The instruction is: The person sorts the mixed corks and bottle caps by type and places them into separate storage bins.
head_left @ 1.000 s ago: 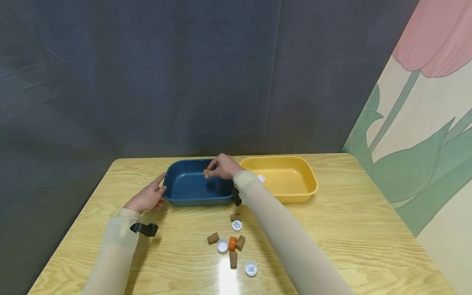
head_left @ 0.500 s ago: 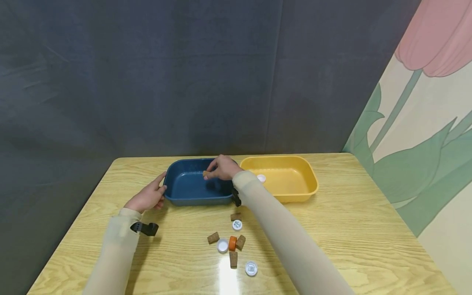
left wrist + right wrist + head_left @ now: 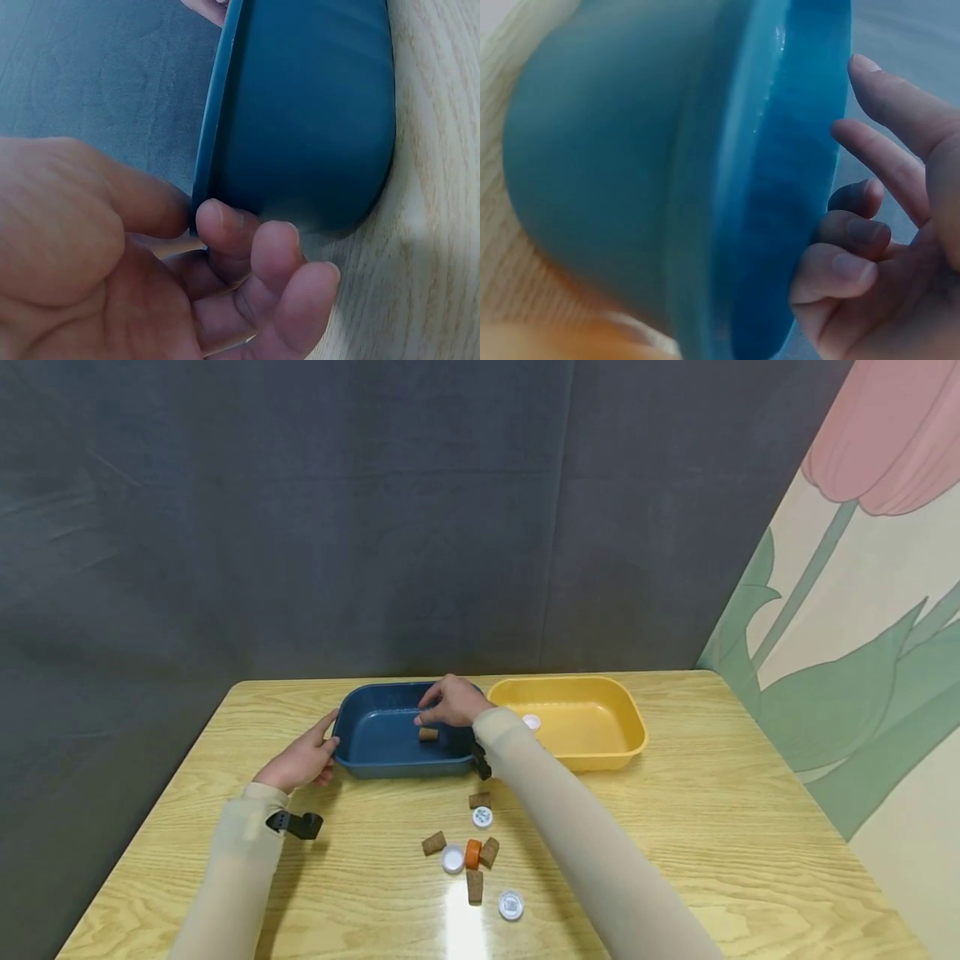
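My left hand point(image 3: 298, 763) pinches the left rim of the blue plastic tub point(image 3: 408, 770), thumb over the edge and fingertips against the outer wall in the left wrist view. Over the tub's right part is my right hand point(image 3: 454, 702). Its thumb and index finger are apart with nothing between them, and the other fingers point(image 3: 838, 271) are bent. Just below these fingertips a brown cork point(image 3: 428, 735) lies on its side in the tub. The right wrist view shows the tub's outer wall point(image 3: 607, 150) but not this cork.
A yellow tub point(image 3: 592, 762) with a white cap point(image 3: 532, 722) in it stands right of the blue one. Several corks point(image 3: 433, 843), white bottle caps point(image 3: 511, 906) and an orange cap point(image 3: 472, 854) lie on the wooden table point(image 3: 720, 810) in front. A dark curtain point(image 3: 420, 527) hangs behind.
The cork has left my right fingers and dropped into the blue tub. Thumb and index finger have parted. My left hand has stayed at the rim.
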`<state>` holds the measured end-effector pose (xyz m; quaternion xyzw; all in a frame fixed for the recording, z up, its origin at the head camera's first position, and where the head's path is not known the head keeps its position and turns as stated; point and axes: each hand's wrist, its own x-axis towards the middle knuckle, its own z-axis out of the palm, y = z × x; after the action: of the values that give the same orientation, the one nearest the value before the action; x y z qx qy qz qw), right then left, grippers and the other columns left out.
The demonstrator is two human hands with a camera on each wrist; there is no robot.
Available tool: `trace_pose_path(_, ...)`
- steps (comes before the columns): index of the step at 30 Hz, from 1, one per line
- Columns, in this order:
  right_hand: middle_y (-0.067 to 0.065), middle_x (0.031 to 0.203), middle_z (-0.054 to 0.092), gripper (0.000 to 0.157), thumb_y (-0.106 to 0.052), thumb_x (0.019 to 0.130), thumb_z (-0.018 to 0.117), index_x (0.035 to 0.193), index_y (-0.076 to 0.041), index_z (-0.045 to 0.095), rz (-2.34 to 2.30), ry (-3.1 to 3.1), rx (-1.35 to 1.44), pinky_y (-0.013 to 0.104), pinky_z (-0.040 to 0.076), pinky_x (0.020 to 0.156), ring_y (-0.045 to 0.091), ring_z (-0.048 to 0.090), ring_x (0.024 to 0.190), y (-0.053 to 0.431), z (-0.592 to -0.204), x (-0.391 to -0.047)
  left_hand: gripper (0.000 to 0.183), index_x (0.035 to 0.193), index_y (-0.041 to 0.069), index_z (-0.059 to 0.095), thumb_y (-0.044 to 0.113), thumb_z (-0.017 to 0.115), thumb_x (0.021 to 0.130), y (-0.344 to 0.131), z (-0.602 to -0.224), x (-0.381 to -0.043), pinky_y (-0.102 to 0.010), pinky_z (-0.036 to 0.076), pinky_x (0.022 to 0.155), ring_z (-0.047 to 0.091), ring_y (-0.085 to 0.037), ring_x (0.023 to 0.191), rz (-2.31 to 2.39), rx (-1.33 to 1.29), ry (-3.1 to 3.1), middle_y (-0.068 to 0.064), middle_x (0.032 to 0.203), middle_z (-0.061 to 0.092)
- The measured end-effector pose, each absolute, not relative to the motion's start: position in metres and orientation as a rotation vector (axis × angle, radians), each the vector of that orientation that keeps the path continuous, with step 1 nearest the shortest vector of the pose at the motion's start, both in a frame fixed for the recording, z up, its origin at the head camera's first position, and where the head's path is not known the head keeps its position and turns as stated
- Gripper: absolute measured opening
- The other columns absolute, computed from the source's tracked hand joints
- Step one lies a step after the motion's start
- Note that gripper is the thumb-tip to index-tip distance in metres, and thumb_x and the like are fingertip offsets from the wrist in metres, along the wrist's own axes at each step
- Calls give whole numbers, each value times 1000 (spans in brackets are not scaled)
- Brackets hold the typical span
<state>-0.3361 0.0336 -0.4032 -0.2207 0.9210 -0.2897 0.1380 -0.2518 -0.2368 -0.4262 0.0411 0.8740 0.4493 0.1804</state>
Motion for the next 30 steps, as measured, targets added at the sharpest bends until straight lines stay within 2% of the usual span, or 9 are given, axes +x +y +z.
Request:
trace_pose_path(3, 2, 127, 66, 37, -34, 89, 78, 119, -14, 75, -863, 2660, -670, 37, 51, 94, 20, 59, 112, 37, -403, -333, 59, 161, 7, -3, 10, 26, 110, -237, -427, -251, -35, 48, 61, 44, -18, 61, 1268, 111, 2470, -5, 71, 39)
trace_pose_path(5, 1, 123, 66, 38, -35, 89, 78, 121, -14, 75, -899, 2643, -710, 33, 51, 87, 17, 59, 102, 41, -401, -327, 59, 161, 7, -3, 10, 26, 110, -237, -428, -251, -35, 47, 61, 44, -19, 61, 1271, 112, 2467, -5, 71, 38)
trace_pose_path(7, 4, 105, 68, 39, -36, 89, 77, 122, -14, 74, -942, 2614, -775, 28, 48, 74, 15, 55, 84, 47, -400, -320, 59, 161, 7, -4, 10, 26, 110, -236, -428, -251, -35, 47, 61, 44, -19, 61, 1275, 108, 2461, -4, 71, 38)
trace_pose_path(9, 5, 85, 64, 39, -36, 90, 77, 122, -14, 74, -1002, 2561, -839, 27, 41, 64, 15, 47, 68, 55, -399, -310, 59, 161, 7, -4, 10, 26, 110, -237, -429, -251, -36, 47, 61, 43, -19, 61, 1280, 115, 2454, -4, 71, 37)
trace_pose_path(12, 3, 66, 52, 38, -34, 91, 76, 121, -12, 74, -1102, 2461, -918, 27, 33, 58, 15, 36, 55, 69, -397, -292, 59, 161, 8, -5, 10, 26, 110, -237, -429, -251, -36, 47, 62, 44, -19, 61, 1280, 123, 2454, -5, 72, 38)
trace_pose_path(14, -1, 64, 50, 35, -33, 91, 76, 120, -14, 75, -1158, 2405, -939, 26, 34, 58, 13, 36, 54, 79, -397, -278, 59, 161, 7, -5, 10, 26, 110, -237, -428, -252, -37, 48, 62, 44, -19, 61, 1279, 129, 2460, -5, 72, 38)
trace_pose_path(19, -1, 66, 52, 30, -31, 89, 78, 115, -16, 76, -1215, 2313, -975, 24, 35, 58, 11, 41, 58, 105, -403, -247, 59, 161, 7, -5, 10, 26, 110, -238, -426, -253, -37, 49, 62, 45, -19, 62, 1276, 125, 2465, -6, 73, 39)
trace_pose_path(24, -4, 71, 58, 27, -25, 86, 81, 108, -9, 79, -1182, 2292, -986, 20, 37, 58, 8, 47, 63, 125, -422, -229, 59, 161, 7, -6, 11, 26, 111, -238, -425, -253, -37, 49, 62, 46, -19, 63, 1271, 124, 2472, -6, 74, 39)
trace_pose_path(30, -5, 67, 52, 32, -17, 85, 82, 114, -7, 76, -1081, 2312, -954, 18, 34, 56, 5, 44, 61, 138, -448, -218, 59, 161, 7, -5, 11, 26, 110, -236, -425, -250, -37, 48, 62, 45, -19, 62, 1269, 114, 2463, -6, 73, 39)
